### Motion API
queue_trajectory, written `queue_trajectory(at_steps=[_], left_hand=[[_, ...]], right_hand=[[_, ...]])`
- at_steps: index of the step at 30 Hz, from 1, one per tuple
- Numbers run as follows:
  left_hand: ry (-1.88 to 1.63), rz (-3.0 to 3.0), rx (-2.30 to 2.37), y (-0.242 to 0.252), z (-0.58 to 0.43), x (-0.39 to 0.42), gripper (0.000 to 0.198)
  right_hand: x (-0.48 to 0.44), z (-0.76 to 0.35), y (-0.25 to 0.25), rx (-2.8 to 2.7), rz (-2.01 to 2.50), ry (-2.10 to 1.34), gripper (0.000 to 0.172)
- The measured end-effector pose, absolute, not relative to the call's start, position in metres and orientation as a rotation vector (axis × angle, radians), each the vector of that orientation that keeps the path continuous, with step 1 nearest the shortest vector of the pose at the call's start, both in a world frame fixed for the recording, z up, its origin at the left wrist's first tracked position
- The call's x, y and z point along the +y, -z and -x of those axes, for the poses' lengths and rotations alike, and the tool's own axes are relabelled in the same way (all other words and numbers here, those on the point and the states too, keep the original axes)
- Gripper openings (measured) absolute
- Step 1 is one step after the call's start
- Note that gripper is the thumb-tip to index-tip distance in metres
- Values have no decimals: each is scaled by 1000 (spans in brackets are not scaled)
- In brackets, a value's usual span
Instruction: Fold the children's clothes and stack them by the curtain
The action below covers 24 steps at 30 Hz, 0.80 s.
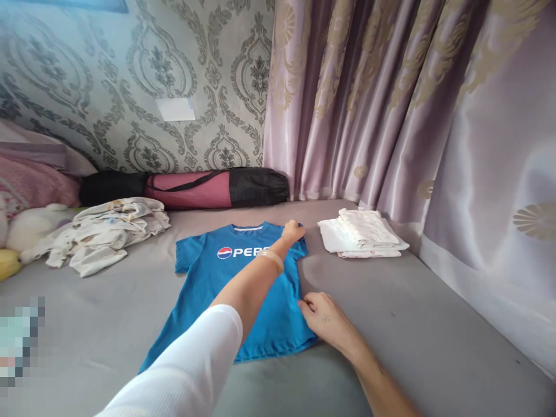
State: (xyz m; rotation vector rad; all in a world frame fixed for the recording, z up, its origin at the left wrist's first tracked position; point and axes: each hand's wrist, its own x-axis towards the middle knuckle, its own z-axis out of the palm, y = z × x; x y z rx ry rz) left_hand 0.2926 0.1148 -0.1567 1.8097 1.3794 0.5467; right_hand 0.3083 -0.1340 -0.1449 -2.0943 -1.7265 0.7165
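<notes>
A blue T-shirt (204, 295) with a round logo and white lettering lies spread flat on the bed, its neckline pointing away from me. My left arm crosses over the shirt and covers part of the lettering. At the far right shoulder, by the sleeve, my left hand (294, 231) is closed on the fabric. My right hand (322, 317) pinches the shirt's right side edge, lower down near the hem. The fingertips of both hands are partly hidden.
Folded white cloths (365, 231) are stacked to the right. A crumpled heap of light patterned clothes (113, 231) lies left, beside plush toys (41, 226). Against the wall rests a pink-and-black rolled bag (191, 191). Lilac curtains (369, 104) hang along the bed's (434, 336) right side.
</notes>
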Motion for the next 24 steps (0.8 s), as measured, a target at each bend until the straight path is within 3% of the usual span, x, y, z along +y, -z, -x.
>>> queue_trajectory(at_steps=[7, 18, 24], left_hand=[[-846, -1396, 1297, 145, -228, 137, 12], [-1029, -1038, 1248, 170, -142, 139, 6], [-1022, -1020, 1260, 182, -131, 127, 40]], right_hand=[[-141, -300, 139, -1736, 2036, -715, 24], [-161, -259, 126, -1893, 1923, -709, 46], [-169, -247, 134, -2132, 1895, -625, 54]])
